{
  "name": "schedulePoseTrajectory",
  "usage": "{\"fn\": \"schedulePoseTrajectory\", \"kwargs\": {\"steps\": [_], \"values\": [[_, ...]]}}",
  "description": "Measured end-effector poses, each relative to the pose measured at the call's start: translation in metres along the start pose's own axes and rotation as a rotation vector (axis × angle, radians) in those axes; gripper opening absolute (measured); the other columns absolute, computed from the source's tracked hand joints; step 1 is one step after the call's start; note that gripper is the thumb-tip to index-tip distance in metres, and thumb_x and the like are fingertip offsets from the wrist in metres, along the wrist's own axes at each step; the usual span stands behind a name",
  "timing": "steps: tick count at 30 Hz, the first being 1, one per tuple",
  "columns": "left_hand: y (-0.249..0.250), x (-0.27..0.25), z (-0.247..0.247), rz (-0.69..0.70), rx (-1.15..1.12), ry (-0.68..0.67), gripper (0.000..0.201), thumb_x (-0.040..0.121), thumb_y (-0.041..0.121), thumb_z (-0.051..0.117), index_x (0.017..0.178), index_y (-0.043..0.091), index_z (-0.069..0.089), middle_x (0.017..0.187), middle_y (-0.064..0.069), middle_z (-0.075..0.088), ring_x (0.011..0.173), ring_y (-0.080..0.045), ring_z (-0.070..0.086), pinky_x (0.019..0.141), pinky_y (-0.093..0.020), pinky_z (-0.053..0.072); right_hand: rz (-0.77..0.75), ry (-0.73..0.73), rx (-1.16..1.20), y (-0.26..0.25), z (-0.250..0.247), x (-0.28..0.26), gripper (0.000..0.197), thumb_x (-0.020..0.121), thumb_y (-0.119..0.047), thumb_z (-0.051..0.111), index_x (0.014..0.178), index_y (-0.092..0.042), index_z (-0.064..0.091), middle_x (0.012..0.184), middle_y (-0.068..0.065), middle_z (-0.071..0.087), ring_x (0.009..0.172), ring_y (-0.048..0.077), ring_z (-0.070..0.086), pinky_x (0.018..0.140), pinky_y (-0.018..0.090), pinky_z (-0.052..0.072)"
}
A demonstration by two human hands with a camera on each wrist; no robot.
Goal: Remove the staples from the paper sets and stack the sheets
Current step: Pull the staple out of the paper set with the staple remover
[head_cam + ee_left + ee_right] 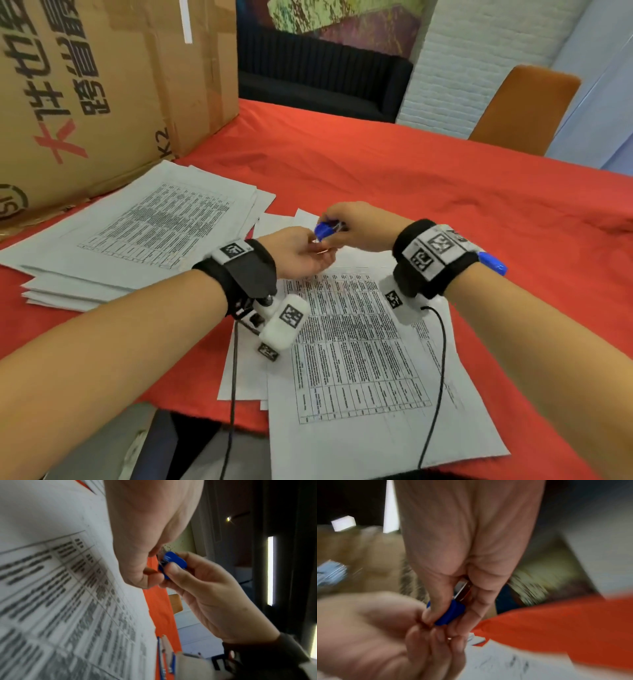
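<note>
My right hand (337, 229) grips a blue staple remover (324, 230) above the top edge of a printed paper set (359, 346) that lies in front of me. My left hand (319, 246) comes in from the left, and its thumb and fingertips pinch at the remover's metal front end. In the left wrist view the left fingertips (145, 580) meet the staple remover (171, 562), held by the right hand (173, 573). The right wrist view shows the staple remover (450, 612) between the right fingers, with the left hand (433, 627) touching its tip. I cannot make out a staple.
A loose stack of printed sheets (147, 233) lies at the left on the red tablecloth (445, 192), against a big cardboard box (85, 85). More sheets (274, 222) lie beyond my hands. A blue object (493, 263) sits by my right wrist. An orange chair (524, 109) stands at the far right.
</note>
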State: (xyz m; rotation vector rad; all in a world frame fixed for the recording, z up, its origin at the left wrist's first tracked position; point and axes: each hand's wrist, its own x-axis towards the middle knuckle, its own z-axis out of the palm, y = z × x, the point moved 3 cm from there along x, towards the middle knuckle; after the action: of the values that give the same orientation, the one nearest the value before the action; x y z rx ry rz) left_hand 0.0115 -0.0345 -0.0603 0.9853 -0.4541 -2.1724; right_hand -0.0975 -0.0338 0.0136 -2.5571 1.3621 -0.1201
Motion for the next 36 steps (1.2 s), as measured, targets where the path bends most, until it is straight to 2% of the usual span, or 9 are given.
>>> {"fn": "schedulePoseTrajectory", "kwargs": {"steps": [10,13,17,20,24,28,30,33,36], "values": [[0.000,-0.056,-0.033,0.130,-0.008,0.148,0.028,0.097,-0.002,0.023,0.079,0.005,0.044,0.064,-0.008,0.043,0.055,-0.014,0.035,0.049,-0.020,0.036,-0.099,0.091,-0.061,-0.057,0.014,0.008,0.041,0.084,-0.026,0.071,0.118,-0.007,0.057,0.114,0.006,0.058,0.100,0.018,0.055,0.081,0.025,0.040],[0.007,-0.087,-0.047,0.045,0.104,0.046,0.032,0.095,0.006,0.027,0.067,0.012,0.039,0.055,-0.001,0.036,0.045,-0.011,0.034,0.042,-0.018,0.025,-0.017,0.209,0.492,-0.052,0.014,0.005,0.028,0.089,-0.018,0.066,0.111,-0.003,0.058,0.093,-0.003,0.062,0.075,-0.004,0.061,0.069,0.011,0.046],[0.009,-0.162,-0.075,-0.137,0.838,-0.142,0.037,0.088,0.013,0.031,0.053,0.020,0.037,0.052,0.006,0.026,0.041,-0.007,0.023,0.038,-0.018,0.014,0.289,0.366,1.574,0.002,0.050,0.000,0.014,0.097,-0.017,0.052,0.091,-0.006,0.059,0.087,0.003,0.053,0.069,0.005,0.062,0.068,0.015,0.055],[-0.007,-0.211,-0.121,-0.386,1.407,-0.095,0.041,0.084,0.006,0.034,0.047,0.021,0.041,0.045,0.006,0.030,0.039,-0.007,0.024,0.037,-0.018,0.016,0.374,0.354,1.819,0.034,0.088,-0.010,0.019,0.091,-0.028,0.053,0.087,-0.010,0.059,0.085,0.001,0.056,0.067,0.007,0.066,0.070,0.019,0.056],[-0.041,-0.236,-0.200,-0.785,1.745,0.098,0.031,0.087,0.008,0.038,0.058,0.019,0.043,0.053,0.003,0.035,0.038,-0.006,0.030,0.037,-0.016,0.025,0.260,0.415,1.860,0.036,0.094,-0.022,0.034,0.077,-0.036,0.054,0.060,-0.015,0.075,0.074,0.000,0.069,0.070,0.007,0.068,0.074,0.017,0.055],[-0.054,-0.215,-0.265,-0.644,1.797,0.408,0.018,0.093,0.013,0.041,0.084,0.015,0.057,0.076,-0.002,0.053,0.053,-0.006,0.049,0.047,-0.016,0.041,0.267,0.450,1.863,0.040,0.096,-0.021,0.030,0.075,-0.034,0.059,0.060,-0.014,0.075,0.077,0.004,0.071,0.074,0.011,0.070,0.072,0.019,0.055],[-0.047,-0.192,-0.313,-0.564,1.790,0.484,0.028,0.092,0.026,0.047,0.118,0.024,0.057,0.114,0.001,0.059,0.092,-0.012,0.059,0.077,-0.025,0.052,0.262,0.458,1.901,0.043,0.098,-0.021,0.027,0.078,-0.033,0.059,0.066,-0.014,0.074,0.081,0.007,0.071,0.075,0.012,0.070,0.073,0.020,0.056],[-0.045,-0.170,-0.331,-0.565,1.989,0.415,0.066,0.077,0.050,0.043,0.142,0.038,0.036,0.148,0.003,0.040,0.126,-0.023,0.047,0.104,-0.042,0.043,0.247,0.455,1.916,0.043,0.098,-0.023,0.041,0.087,-0.034,0.053,0.060,-0.014,0.076,0.080,0.006,0.071,0.075,0.012,0.069,0.081,0.019,0.055],[-0.054,-0.197,-0.224,-0.708,2.129,0.183,0.047,0.093,0.030,0.041,0.139,0.017,0.045,0.140,-0.002,0.050,0.117,-0.018,0.053,0.103,-0.030,0.040,0.243,0.475,1.951,0.043,0.097,-0.026,0.043,0.093,-0.033,0.050,0.067,-0.012,0.076,0.087,0.009,0.070,0.078,0.014,0.068,0.084,0.021,0.054]]}}
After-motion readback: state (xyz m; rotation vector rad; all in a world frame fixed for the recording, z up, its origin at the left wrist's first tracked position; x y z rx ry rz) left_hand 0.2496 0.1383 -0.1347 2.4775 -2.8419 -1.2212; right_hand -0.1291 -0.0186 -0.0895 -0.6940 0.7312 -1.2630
